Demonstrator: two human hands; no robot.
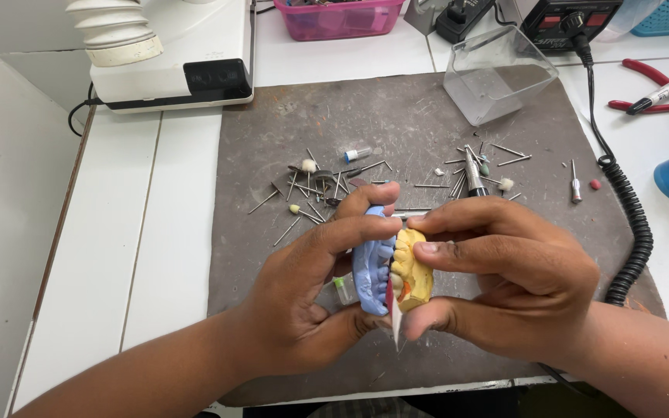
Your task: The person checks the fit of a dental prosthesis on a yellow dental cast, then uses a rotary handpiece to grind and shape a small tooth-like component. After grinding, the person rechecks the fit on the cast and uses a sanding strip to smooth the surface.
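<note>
My left hand [303,286] grips a blue dental cast [371,267] with teeth facing right. My right hand [505,271] grips a yellow dental cast [413,272] with teeth facing left. The two casts are pressed together tooth to tooth over the near part of a grey work mat [427,124]. A thin pale strip [395,323] with a red edge hangs down between the casts, near my right thumb.
Several metal burs [311,190] and small polishing tips lie scattered on the mat beyond my hands, with a handpiece [473,174]. A clear plastic box [497,71] stands far right. A black coiled cord [630,224] runs along the right. A white machine [172,46] stands far left. Red pliers [652,89] lie at the right.
</note>
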